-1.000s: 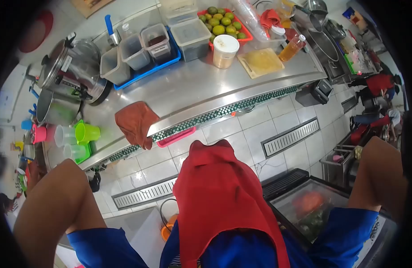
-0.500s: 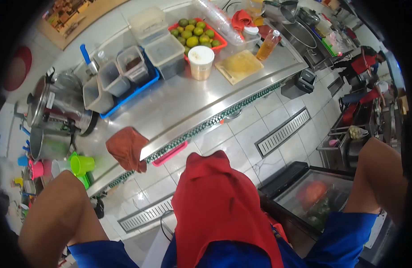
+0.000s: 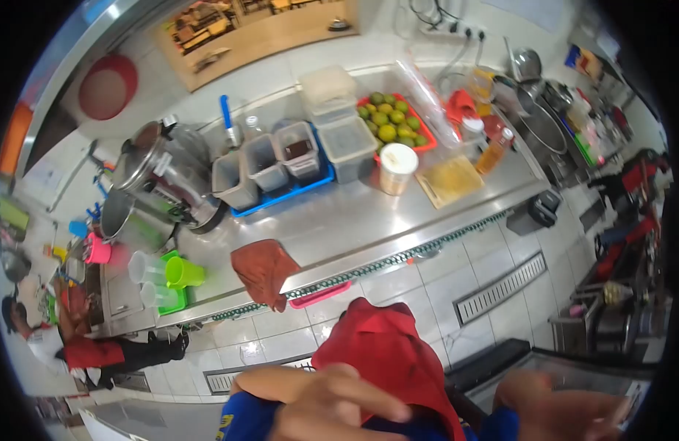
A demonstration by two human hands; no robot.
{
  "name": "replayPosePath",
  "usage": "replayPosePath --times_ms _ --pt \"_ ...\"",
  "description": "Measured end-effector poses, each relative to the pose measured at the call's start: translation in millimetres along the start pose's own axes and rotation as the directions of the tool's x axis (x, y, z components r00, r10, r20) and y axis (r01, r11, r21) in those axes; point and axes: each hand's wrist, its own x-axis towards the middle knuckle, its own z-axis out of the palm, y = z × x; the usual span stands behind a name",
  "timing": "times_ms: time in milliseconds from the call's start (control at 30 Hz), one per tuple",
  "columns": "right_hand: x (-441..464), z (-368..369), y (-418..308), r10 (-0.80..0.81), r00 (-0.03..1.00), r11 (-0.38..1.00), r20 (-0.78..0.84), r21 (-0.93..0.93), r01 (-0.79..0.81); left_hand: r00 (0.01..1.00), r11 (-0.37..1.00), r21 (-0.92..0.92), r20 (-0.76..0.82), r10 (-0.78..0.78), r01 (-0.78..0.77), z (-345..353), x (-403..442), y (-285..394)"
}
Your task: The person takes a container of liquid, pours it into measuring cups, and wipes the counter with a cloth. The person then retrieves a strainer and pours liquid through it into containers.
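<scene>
My left hand [image 3: 336, 406] is raised in front of the red apron [image 3: 380, 345] at the bottom of the view. It is blurred, but a finger stretches out to the right and I see nothing held. Farther right, my right hand [image 3: 556, 408] is over the glass-topped case [image 3: 574, 365]; motion smears its fingers, so their pose is unclear. Neither hand touches the steel counter [image 3: 339, 235] ahead. A brown cloth [image 3: 262, 268] hangs over its near edge.
On the counter are a red basket of green citrus [image 3: 391, 121], a white-lidded tub [image 3: 398, 169], a cutting board [image 3: 449, 181], a bottle [image 3: 494, 152], plastic bins [image 3: 262, 163] and a lime-green cup [image 3: 185, 272]. A co-worker [image 3: 82, 345] stands at far left.
My view has turned left, so the counter things sit farther right and lower. Both hands have come into view from the sides, the left crossing in front of the apron.
</scene>
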Motion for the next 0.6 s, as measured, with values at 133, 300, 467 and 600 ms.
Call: replayPosePath --times_ms 133,300,467,600 --pt "-13.9 -24.5 -2.4 0.026 0.938 0.517 0.347 0.798 -0.309 0.907 0.953 -0.058 -0.328 0.264 -0.298 49.3 5.3 -20.5" --pt "19.3 53.2 -76.0 0.375 0.194 -0.180 0.906 0.277 -0.944 0.867 0.895 0.063 -0.226 0.444 -0.442 33.9 4.0 -12.0" --pt "-34.4 68.8 -85.5 0.122 0.622 -0.094 0.774 0.633 -0.769 0.780 0.867 0.197 -0.379 0.498 -0.457 38.3 4.2 -8.2" --pt "-40.2 69.9 -106.9 0.042 0.387 -0.221 0.921 0.386 -0.896 0.761 0.869 0.236 -0.420 0.494 -0.435 38.4 -20.7 -13.7"
